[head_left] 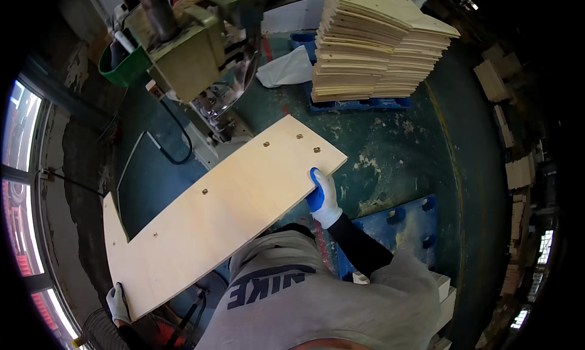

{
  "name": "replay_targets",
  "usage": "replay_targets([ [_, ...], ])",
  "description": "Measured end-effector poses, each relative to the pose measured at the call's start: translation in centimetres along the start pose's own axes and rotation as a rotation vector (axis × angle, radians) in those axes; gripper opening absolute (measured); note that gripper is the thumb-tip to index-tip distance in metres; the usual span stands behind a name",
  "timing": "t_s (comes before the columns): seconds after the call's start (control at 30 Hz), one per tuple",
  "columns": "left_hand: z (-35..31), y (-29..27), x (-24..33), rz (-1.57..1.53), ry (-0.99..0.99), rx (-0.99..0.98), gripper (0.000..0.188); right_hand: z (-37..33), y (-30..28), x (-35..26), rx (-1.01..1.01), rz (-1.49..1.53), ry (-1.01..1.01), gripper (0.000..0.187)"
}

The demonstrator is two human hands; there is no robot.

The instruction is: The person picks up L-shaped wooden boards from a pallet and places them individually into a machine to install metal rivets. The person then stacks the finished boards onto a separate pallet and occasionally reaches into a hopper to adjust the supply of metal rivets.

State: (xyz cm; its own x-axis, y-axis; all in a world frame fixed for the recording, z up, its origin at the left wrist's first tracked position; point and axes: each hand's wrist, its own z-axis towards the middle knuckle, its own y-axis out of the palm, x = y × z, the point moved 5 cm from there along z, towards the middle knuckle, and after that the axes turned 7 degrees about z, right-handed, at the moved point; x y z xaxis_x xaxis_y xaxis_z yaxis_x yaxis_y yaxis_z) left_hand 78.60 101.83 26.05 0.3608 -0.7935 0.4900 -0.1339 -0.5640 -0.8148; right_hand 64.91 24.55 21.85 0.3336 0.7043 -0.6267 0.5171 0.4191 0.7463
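A long pale plywood panel (213, 219) is held up in front of me, slanting from lower left to upper right. Several small dark metal inserts sit in its face, and a notch is cut into its far left side. My left hand (117, 302), in a white and blue glove, grips the panel's lower left end. Near the right end, my gloved right hand (323, 199) is closed on the near edge, its blue thumb lying on the top face. Most of the fingers of both hands are hidden under the wood. Just past the panel stands a pressing machine (189, 57).
A tall stack of similar plywood panels (365, 51) stands on a blue pallet at the back. Another blue pallet (390, 228) lies on the right. A green bin (125, 67) hangs by the machine, and a black cable (183, 158) loops below it. A fan guard (106, 328) is at lower left.
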Motion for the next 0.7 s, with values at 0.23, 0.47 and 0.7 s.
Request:
replay_targets([
  [0.23,-12.7,32.7,22.7,-0.293,-0.001,-0.412,0.043,1.0,-4.4,-13.9,0.073,-0.032,-0.441,0.076],
  [0.47,-23.7,51.0,41.7,-0.627,0.155,-0.610,0.037,2.0,-12.6,-15.3,0.257,-0.122,-0.234,0.057],
  [0.7,-24.6,48.8,68.4,-0.041,1.255,-0.344,0.073,13.3,-15.6,-35.6,-0.005,-0.352,-0.477,0.038],
])
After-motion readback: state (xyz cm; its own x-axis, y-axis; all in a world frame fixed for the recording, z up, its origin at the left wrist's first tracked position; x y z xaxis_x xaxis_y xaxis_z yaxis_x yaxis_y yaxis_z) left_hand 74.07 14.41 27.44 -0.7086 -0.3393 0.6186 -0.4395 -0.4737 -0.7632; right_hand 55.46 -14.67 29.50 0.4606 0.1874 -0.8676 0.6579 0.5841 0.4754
